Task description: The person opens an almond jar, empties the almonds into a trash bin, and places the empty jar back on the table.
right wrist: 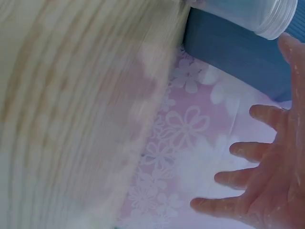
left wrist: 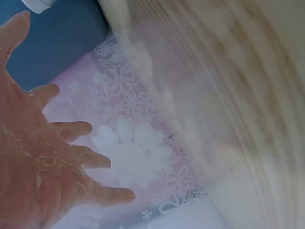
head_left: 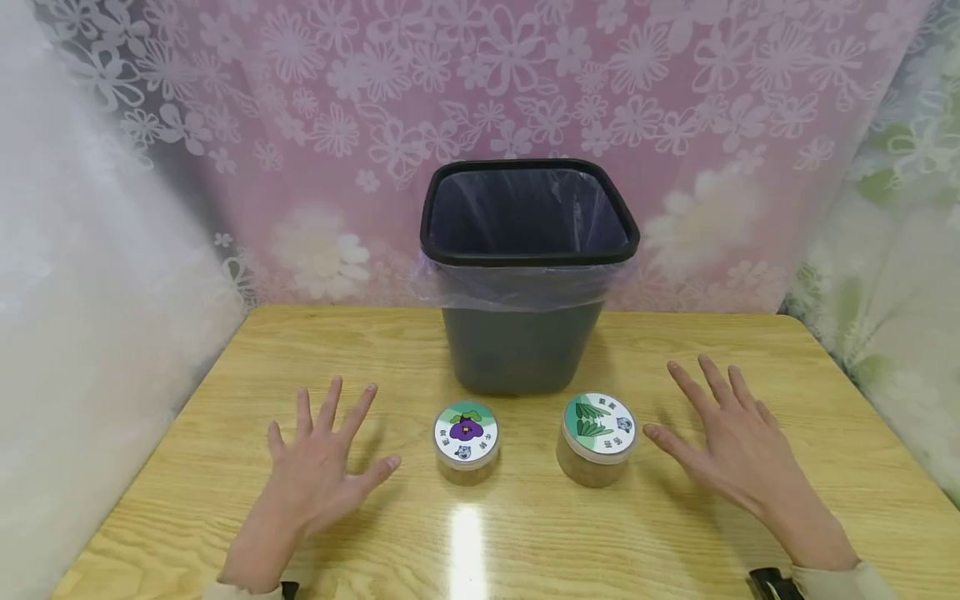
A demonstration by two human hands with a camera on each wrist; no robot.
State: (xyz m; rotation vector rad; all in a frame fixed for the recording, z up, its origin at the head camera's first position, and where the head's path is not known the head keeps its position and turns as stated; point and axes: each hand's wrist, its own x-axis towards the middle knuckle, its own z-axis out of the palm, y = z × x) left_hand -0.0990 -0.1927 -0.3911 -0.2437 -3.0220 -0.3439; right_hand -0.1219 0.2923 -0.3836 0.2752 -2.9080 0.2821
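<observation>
Head view alone shows both jars (head_left: 467, 442), left hand (head_left: 318, 471), right hand (head_left: 738, 454) spread flat.

Probably a makeshift recording booth: floral curtains (head_left: 525, 83) hung close around a small wooden table (head_left: 675, 533).

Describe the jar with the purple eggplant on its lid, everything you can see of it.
The eggplant jar is small, round and clear-walled with brownish contents, upright on the wooden table. Its white lid bears a purple eggplant, a green band and a small cartoon face. It stands before the bin, left of the green-leaf jar, beside the left hand; nothing touches it.
</observation>
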